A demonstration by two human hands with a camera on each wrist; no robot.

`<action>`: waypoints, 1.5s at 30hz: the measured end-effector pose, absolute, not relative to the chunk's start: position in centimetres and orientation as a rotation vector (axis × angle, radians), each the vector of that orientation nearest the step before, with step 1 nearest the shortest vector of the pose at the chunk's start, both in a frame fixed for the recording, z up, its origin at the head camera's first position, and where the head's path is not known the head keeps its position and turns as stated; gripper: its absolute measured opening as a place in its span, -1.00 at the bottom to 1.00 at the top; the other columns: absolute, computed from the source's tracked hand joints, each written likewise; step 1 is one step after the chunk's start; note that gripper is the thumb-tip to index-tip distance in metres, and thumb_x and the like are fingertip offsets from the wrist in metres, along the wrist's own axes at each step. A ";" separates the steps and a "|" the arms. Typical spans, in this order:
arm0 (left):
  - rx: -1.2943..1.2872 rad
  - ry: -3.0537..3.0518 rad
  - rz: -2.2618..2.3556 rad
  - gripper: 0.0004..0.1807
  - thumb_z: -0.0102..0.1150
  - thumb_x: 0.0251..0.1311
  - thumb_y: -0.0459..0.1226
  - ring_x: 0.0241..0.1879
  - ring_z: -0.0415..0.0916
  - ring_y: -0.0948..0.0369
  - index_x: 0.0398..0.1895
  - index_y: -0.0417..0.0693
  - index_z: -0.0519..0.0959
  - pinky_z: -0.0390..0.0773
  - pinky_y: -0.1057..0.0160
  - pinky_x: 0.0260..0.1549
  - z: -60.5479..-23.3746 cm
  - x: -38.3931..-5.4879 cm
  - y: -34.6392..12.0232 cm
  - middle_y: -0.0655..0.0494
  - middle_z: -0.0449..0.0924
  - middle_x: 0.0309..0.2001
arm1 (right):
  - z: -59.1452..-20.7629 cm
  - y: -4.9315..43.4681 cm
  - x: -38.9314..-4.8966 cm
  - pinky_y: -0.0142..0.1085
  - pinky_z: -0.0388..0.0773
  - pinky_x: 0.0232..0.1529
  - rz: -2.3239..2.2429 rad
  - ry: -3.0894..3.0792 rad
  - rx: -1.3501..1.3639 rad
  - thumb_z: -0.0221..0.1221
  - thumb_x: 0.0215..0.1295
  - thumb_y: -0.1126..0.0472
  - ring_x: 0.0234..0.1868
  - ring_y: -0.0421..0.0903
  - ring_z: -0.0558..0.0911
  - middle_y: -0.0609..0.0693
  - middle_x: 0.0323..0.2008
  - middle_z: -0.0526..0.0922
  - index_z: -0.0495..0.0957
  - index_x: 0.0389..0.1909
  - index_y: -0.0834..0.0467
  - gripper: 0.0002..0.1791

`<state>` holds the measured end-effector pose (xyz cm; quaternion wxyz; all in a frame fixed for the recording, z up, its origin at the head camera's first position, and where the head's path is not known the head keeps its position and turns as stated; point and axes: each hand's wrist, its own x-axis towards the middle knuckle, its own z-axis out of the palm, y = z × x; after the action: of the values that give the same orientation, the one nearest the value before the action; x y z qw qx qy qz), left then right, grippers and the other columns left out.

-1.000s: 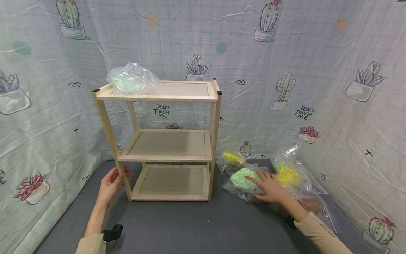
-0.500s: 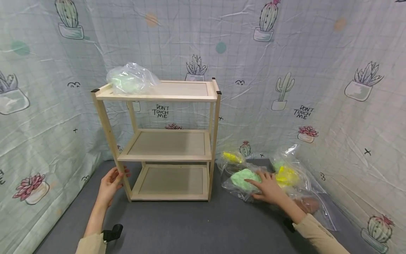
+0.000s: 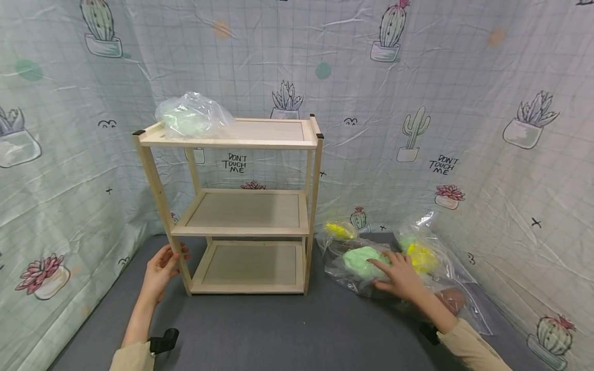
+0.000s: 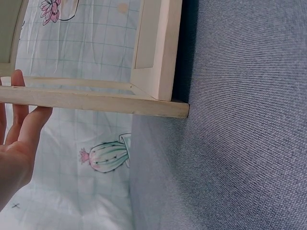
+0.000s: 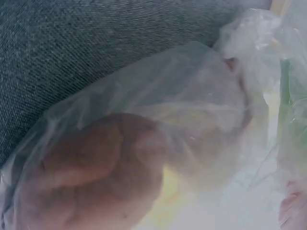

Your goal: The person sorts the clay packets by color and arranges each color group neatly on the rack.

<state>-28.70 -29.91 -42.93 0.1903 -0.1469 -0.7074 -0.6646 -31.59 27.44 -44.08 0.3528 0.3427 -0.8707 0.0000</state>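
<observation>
My left hand holds the front left leg of a pale wooden three-tier shelf, low down, with fingertips showing past the leg in the left wrist view. To the shelf's right, my right hand grips the right end of a clear plastic bag with a light green lump inside. Its index finger presses into the lump, and the thumb lies at the near side. In the right wrist view, clear plastic over a brown rounded thing fills most of the picture, and little of the hand shows.
On the shelf's top tier, at the left, sits another clear bag with pale green contents. Bags with yellow contents lie behind and beside the right hand. A cactus-print cloth encloses the grey table surface.
My right hand has shifted slightly right and towards me, and the light green lump has moved right with it. The left hand keeps its place on the shelf leg.
</observation>
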 end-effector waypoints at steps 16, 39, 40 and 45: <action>-0.400 -1.983 -1.860 -0.71 -0.14 0.28 -0.28 -0.19 0.53 0.51 0.05 0.00 0.41 0.49 0.49 -0.35 -42.9 -28.5 -29.9 0.48 0.56 -0.19 | -38.6 26.4 -30.3 -0.11 0.15 -0.43 0.141 -2.004 0.753 -0.28 0.23 -0.35 -0.41 0.12 0.45 0.16 -0.32 0.53 0.37 -0.04 0.19 -0.30; -0.337 -2.038 -1.824 -0.70 -0.13 0.28 -0.24 -0.20 0.52 0.55 0.06 0.04 0.40 0.46 0.49 -0.37 -43.0 -28.6 -30.0 0.53 0.54 -0.19 | -22.2 19.9 -27.6 0.00 0.04 -0.37 0.358 -1.662 0.556 0.09 0.16 -0.14 -0.17 0.16 0.51 0.21 -0.08 0.53 0.41 0.11 -0.10 -0.51; -0.337 -2.040 -1.824 -0.70 -0.13 0.28 -0.23 -0.19 0.52 0.55 0.06 0.04 0.40 0.46 0.49 -0.37 -43.0 -28.6 -30.0 0.53 0.54 -0.19 | -21.7 19.5 -27.6 0.00 0.04 -0.36 0.366 -1.651 0.546 0.12 0.15 -0.12 -0.13 0.15 0.51 0.18 -0.09 0.54 0.42 0.11 -0.11 -0.52; -0.368 -2.018 -1.842 -0.71 -0.14 0.28 -0.27 -0.19 0.52 0.53 0.05 0.02 0.40 0.48 0.48 -0.36 -43.1 -28.7 -29.9 0.50 0.55 -0.19 | -19.3 18.0 -27.5 0.01 0.05 -0.28 0.387 -1.616 0.512 0.23 0.06 0.01 -0.16 0.14 0.51 0.11 -0.10 0.57 0.40 0.11 -0.11 -0.47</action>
<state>-28.68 -29.94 -43.12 0.1913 -0.1312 -0.7183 -0.6559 -27.48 18.00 -19.35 0.6454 0.2248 -0.7099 0.1702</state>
